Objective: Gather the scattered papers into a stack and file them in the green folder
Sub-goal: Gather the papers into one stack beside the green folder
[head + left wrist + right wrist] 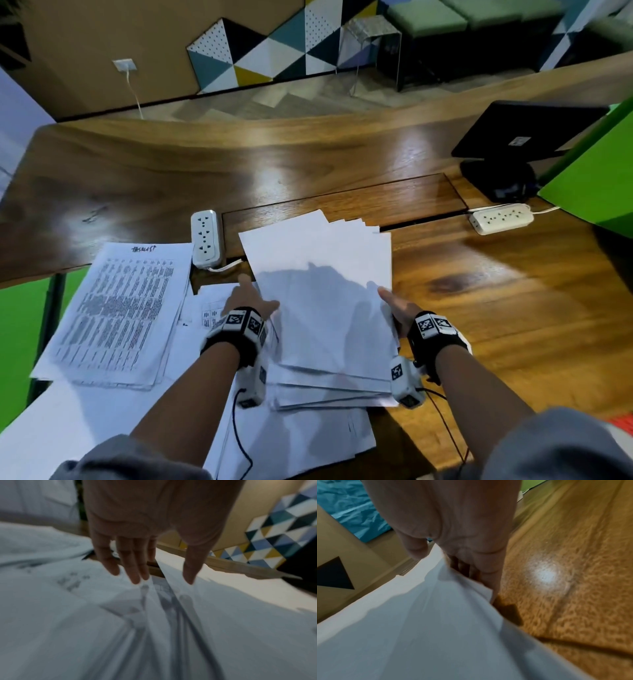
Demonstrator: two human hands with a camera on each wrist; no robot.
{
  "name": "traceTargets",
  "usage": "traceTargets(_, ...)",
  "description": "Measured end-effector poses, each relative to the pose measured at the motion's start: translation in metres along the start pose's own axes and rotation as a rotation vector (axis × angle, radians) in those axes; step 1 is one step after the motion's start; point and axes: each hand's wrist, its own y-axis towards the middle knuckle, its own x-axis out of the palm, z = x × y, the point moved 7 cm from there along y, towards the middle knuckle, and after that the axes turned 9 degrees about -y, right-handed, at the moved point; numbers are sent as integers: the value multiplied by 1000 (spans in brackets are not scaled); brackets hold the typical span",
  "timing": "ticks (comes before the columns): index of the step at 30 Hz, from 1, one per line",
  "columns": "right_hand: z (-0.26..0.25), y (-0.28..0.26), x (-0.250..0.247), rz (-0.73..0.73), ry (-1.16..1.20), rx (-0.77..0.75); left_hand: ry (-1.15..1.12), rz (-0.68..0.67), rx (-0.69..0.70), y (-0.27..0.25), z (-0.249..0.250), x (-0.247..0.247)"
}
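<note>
On the desk: a wooden desk [513, 308] holds loose white papers near its front edge.
Sheaf: a fanned sheaf [325, 291] of blank sheets lies at centre between both hands, its far corners splayed and its near edges uneven.
Left hand: the left hand [248, 299] sits at the sheaf's left edge; in the left wrist view its fingers [133, 568] are straight and spread, tips down on the papers left of that edge, while the thumb [192, 566] rests on the sheaf's top sheet. Nothing is pinched.
Right hand: the right hand [399, 310] grips the sheaf's right edge; the right wrist view shows the thumb [414, 547] on top and the fingers [488, 574] curled under the sheets, so the edge is lifted off the wood.
Printed pile: a pile [116, 315] of text-covered pages lies to the left, apart from the sheaf, its top page headed with a handwritten word.
Other sheets: more white sheets [308, 442] lie under and in front of the sheaf, toward the person.
Folder: a green folder [592, 185] stands open at the far right, well apart from the papers.
Strips: one power strip [205, 238] lies just behind the printed pile; a second strip [501, 218] lies near the folder.
Monitor: a black monitor [524, 128] stands at the back right, beside the folder.
</note>
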Motion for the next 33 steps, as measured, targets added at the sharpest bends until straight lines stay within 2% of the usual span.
traceTargets(2, -13, -16, -2, 26, -94, -3, 60, 49, 24, 6, 2, -8)
traceTargets(4, -9, -4, 0, 21, -143, -10, 32, 38, -3, 10, -1, -13)
traceTargets(7, 0, 19, -1, 11, -197, 27, -90, -61, -61, 14, -7, 0)
traceTargets(10, -22, -4, -2, 23, -301, -14, -263, -68, -93, 17, -7, 13)
traceTargets(14, -28, 1, -5, 55, -393, -34, -368, -23, -73, 16, 4, 15)
traceTargets(22, -32, 0, -8, 110, -418, -60, -449, 205, 120, 18, 25, 4)
traceTargets(25, -28, -2, -7, 92, -405, -71, -393, 293, 143, 17, 26, -9)
traceTargets(27, -28, -2, -7, 99, -405, -74, -293, 300, 142, 17, 26, -17)
traceTargets(33, -28, -6, -7, 126, -413, -62, 11, 176, 186, 27, 23, -30)
